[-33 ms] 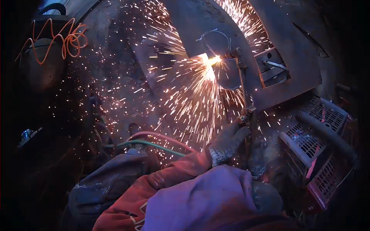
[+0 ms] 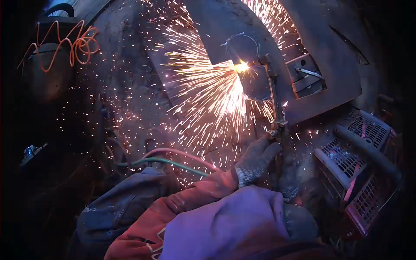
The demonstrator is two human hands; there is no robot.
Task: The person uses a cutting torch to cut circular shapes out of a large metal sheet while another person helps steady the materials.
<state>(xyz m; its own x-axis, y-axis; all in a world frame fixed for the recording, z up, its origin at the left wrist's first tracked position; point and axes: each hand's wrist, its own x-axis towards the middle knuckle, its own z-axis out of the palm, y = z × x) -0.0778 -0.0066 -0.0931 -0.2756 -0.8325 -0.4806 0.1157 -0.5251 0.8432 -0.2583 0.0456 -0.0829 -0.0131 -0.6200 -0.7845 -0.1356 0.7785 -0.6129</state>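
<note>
A cutting torch (image 2: 274, 102) stretches away from me, its lit tip beside the edge of a thick dark steel plate (image 2: 284, 78). At the glowing cut (image 2: 241, 67) bright sparks fan out left and toward me. My left hand (image 2: 256, 160), in a grey knitted glove, is closed round the torch just below its brass-coloured valve fittings (image 2: 277, 126). My right hand (image 2: 289, 184) lies in dark shadow by the torch's near end; its cuff shows but its fingers are hidden. A pale circular line (image 2: 242, 35) is marked on the plate beside the cut.
Red and green hoses (image 2: 184, 161) run left from beside my left sleeve. A red perforated crate-like object (image 2: 359, 169) stands at right, a dark bar across it. A coiled orange cable (image 2: 82, 45) hangs far left. An opening in the plate holds a pale rod (image 2: 310, 73).
The spark spray has grown denser and brighter, spreading farther left and toward me. My hands and the torch show hardly any movement.
</note>
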